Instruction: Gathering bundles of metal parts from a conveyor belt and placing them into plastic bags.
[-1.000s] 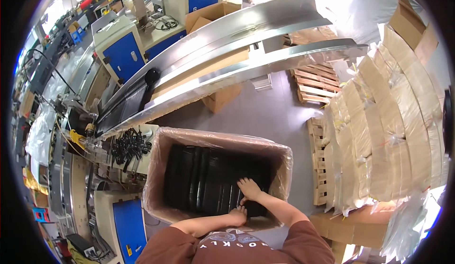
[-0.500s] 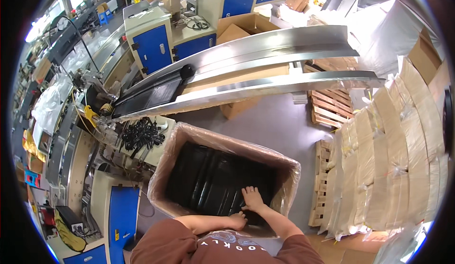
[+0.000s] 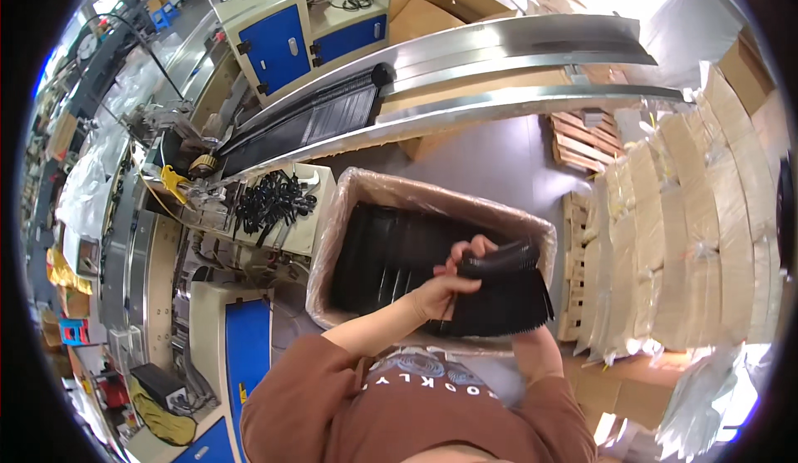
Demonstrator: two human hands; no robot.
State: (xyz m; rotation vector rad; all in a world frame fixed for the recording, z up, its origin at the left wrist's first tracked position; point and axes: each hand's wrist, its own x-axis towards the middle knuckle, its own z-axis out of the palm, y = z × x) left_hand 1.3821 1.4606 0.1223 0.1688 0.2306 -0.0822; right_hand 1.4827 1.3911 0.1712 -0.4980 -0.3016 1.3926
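i'm in a factory workshop: metal chute (image 3: pixel 515 41) at upper middle, blue-doored cabinet (image 3: pixel 273 50) upper left, loaded pallet (image 3: pixel 573 251) right.

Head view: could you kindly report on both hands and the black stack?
Left hand gripping black stack; right hand hidden beneath it. Stack over film-lined box. No obstruction visible.

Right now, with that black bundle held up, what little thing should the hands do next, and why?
Maybe gently tap the black bundle even before moving it elsewhere. Its right edge looks fanned out and jagged, and it seems to be held over the box. The left hand is gripping one side, so straightening it could help stop pieces slipping.
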